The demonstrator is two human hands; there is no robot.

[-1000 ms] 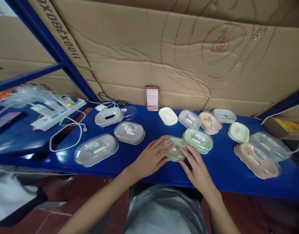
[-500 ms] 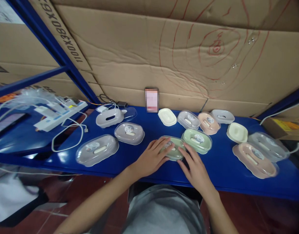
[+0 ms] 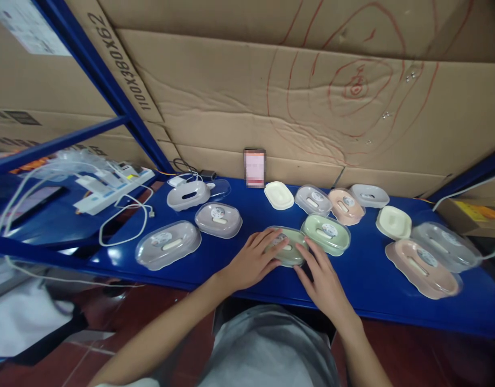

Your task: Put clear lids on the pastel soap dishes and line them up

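A green soap dish with a clear lid [image 3: 290, 248] lies on the blue shelf [image 3: 364, 279] in front of me. My left hand [image 3: 251, 260] rests on its left end, fingers spread over the lid. My right hand [image 3: 324, 279] touches its right end with the fingertips. Both hands frame the dish between them. A second green lidded dish [image 3: 326, 234] sits just to the right behind it.
Grey lidded dishes [image 3: 169, 251] [image 3: 218, 219] lie to the left, a white power strip [image 3: 114, 188] with cables beyond. Cream, grey and pink dishes [image 3: 346, 206] [image 3: 423, 266] spread to the right. A phone [image 3: 254, 167] leans on the cardboard wall [image 3: 312, 107].
The camera shifted slightly; both hands stay on the green dish, the fingers settling a little closer around it.
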